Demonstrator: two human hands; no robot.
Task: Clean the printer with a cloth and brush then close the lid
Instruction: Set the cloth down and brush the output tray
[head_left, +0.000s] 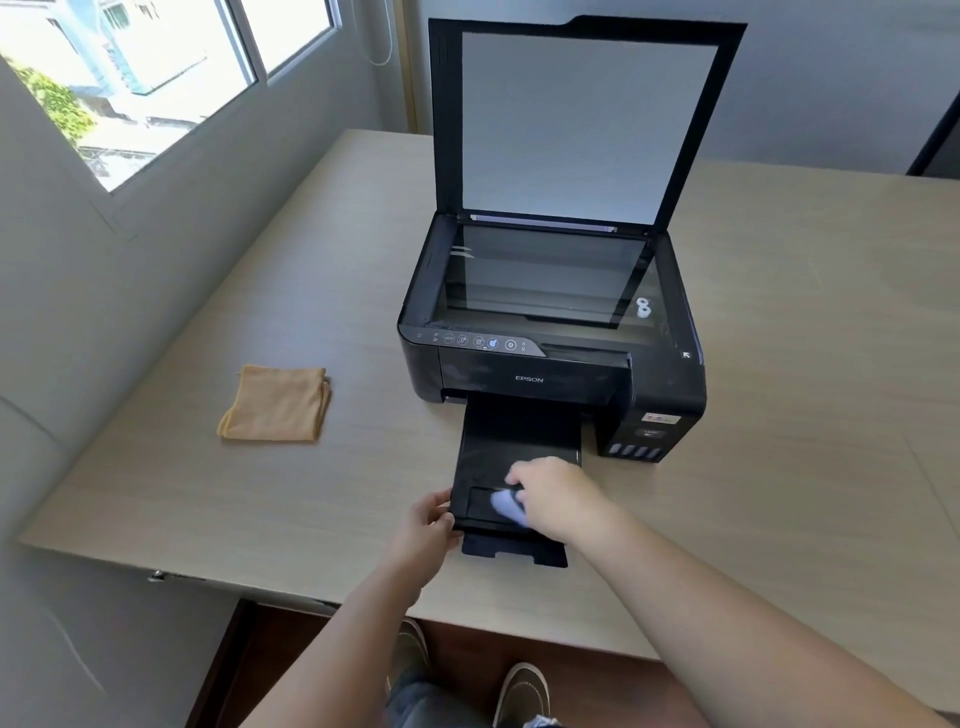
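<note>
Nearest me, at six o'clock, both forearms reach in over the table's front edge; my left hand is clamped on the left edge of the printer's pulled-out output tray, fingers curled round the rim, steadying it; my right hand is closed around a small pale object pressed against the tray's front panel; I take it for the brush, though blur hides any bristles; so I judge the brushing step is in hand at the tray. At ten o'clock, well apart from the printer, the orange cloth lies folded on the table, not in use; whether wiping is finished or yet to come I cannot tell. At twelve o'clock the black printer sits mid-table with its scanner lid standing upright and the glass exposed; closing the lid is plainly left to do. The surface is pale wood-grain laminate, dry, otherwise bare of tools. Beyond, plain light walls; a window at ten to eleven o'clock gives strong daylight.
</note>
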